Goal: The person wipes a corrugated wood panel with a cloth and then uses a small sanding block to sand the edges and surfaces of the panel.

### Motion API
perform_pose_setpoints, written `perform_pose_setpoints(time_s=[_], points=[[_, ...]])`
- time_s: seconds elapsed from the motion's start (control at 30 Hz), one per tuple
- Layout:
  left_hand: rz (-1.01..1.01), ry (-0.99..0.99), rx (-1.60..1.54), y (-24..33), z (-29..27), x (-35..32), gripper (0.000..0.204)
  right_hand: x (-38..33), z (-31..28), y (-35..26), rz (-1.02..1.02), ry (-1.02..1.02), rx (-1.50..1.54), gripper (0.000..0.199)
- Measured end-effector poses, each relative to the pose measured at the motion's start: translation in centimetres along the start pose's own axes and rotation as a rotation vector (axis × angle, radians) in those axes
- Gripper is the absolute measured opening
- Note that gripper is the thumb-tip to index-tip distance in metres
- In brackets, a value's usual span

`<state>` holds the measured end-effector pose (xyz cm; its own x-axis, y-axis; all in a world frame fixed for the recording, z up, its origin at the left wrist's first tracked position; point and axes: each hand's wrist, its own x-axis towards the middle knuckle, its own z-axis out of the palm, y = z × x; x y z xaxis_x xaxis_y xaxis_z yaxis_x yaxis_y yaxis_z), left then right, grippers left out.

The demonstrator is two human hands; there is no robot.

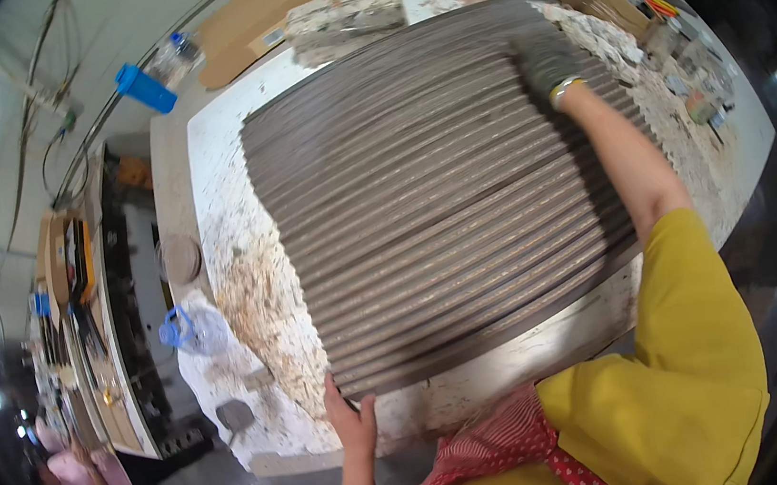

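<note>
My bare left hand (pixel 351 417) grips the near corner of the ribbed grey panel (pixel 440 189) lying on the dusty white counter (pixel 240 288). My gloved right hand (pixel 545 62) presses flat and open on its far end.

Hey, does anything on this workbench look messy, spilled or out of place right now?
Yes. Sawdust and crumbly debris are strewn over the white bench beside the ribbed panel, thickest near the left hand and past the gloved right hand.

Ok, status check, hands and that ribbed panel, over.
Left hand bare, gripping the near corner of the ribbed panel. Right hand gloved, flat on its far end. Panel flat on the dusty table; nothing on top.
</note>
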<state>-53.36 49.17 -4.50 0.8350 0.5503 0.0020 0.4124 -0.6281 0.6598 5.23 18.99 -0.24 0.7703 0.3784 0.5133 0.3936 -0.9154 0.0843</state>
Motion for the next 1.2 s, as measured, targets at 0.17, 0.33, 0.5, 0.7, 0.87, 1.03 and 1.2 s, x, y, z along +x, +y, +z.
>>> perform_pose_setpoints(time_s=[0.17,0.33,0.5,0.7,0.87,1.03,1.2], points=[[0.055,0.056,0.108,1.4,0.0,0.4,0.081,-1.8,-3.6,-2.1,0.132,-0.422,1.043,0.055],[0.123,0.302,0.205,4.5,-0.4,-0.8,0.062,-11.9,-14.7,-16.7,0.414,-1.147,2.207,0.066],[-0.027,0.487,0.271,2.8,-7.2,-4.2,0.021,-18.8,-17.9,-23.0,0.59,-1.703,2.339,0.054],[-0.337,0.554,0.509,-7.2,-18.3,-4.7,0.054,-23.2,-21.0,-30.1,0.641,-1.917,2.247,0.043],[-0.208,0.261,0.624,-12.9,-19.3,-2.2,0.036,-24.3,-22.9,-35.7,0.61,-1.958,2.211,0.033],[-0.038,0.321,0.618,-14.6,-19.5,-1.6,0.011,-25.2,-23.2,-38.9,0.478,-1.916,2.169,0.03],[0.082,0.341,0.678,-14.3,-20.7,-0.1,0.01,-25.0,-23.4,-41.7,0.461,-1.825,2.099,0.03]])
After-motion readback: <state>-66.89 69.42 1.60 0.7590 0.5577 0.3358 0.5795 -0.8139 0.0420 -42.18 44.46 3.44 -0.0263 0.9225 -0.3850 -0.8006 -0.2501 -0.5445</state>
